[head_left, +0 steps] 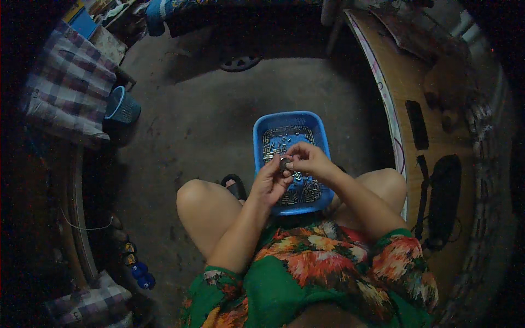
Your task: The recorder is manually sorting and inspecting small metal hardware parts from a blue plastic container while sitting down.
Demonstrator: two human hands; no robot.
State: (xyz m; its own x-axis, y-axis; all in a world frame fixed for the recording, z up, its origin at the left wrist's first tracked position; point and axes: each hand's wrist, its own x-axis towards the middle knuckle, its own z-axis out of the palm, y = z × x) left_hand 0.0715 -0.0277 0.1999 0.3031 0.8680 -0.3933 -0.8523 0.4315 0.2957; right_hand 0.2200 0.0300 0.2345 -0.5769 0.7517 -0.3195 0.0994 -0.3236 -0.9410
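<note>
A blue plastic basket [326,199] sits in front of me, close to my knees. Many small shiny metal pieces [278,143] lie in it, some loose in the middle and others banked along the sides. Above the basket my two hands meet over a small dark round piece [284,163]. My left hand [272,183] is closed around it from the left. From the right, the fingers of my right hand [309,163] pinch at its edge. What the piece is exactly is too small and dim to tell.
On my right stands a wooden surface [404,71] with dark objects on it. A blue-green bin [124,106] is at the left, beside a checked cloth [71,82]. A dark round object [240,63] lies on the floor [191,126] ahead. Blue rolls [142,276] are at lower left.
</note>
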